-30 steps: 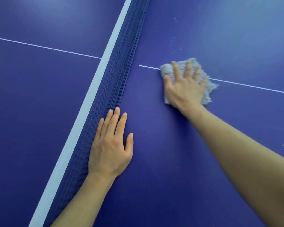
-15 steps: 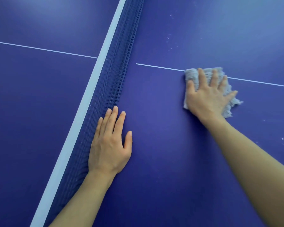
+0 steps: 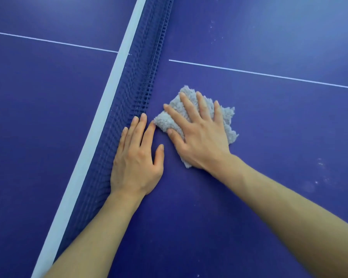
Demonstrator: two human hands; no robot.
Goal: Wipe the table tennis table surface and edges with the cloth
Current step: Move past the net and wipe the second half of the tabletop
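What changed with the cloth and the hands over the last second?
The right hand slid the grey cloth outward along the white centre line. It then slid it back toward the net and nearer the person, off the line, ending beside the left hand. Nothing was gripped or released. The left hand stayed flat on the table by the net.

Our left grip lies flat, fingers straight; our right grip presses palm-down, fingers spread, just beside it.
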